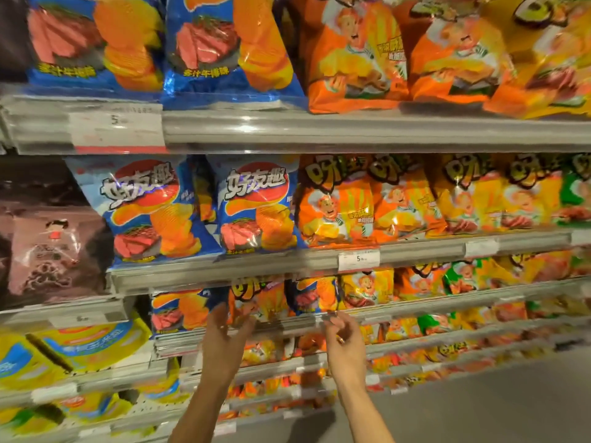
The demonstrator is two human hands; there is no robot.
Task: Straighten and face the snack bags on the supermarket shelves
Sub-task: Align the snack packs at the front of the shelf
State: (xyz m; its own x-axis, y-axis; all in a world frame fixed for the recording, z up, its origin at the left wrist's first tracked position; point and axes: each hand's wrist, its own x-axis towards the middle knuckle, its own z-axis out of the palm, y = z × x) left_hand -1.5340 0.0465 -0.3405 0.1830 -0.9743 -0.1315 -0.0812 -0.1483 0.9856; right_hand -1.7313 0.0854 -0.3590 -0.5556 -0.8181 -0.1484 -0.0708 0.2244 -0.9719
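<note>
your left hand is up at the third shelf down, fingers spread and loose, reaching at the orange snack bag that stands between the blue bag on its left and another blue bag on its right; contact is hard to call, the fingertips look right at the bag's lower edge but motion blur smears it. your right hand hangs just below the shelf rail, fingers loosely curled, holding nothing as far as you can tell (a ring or something small glints there, too blurred to say). risk: the orange bag sits in a run of blue ones, so tugging it one-handed could drag a neighbour forward off the lip, and the bags are slick foil that may slide or tip over the rail. a hard squeeze would likely crush the chips. the rows behind the front bags are hidden, so you can't tell how much stock backs them. the lower shelves are blurred, labels unreadable, and the price tag shows only a 5. both forearms are cut off at the bottom edge.
</note>
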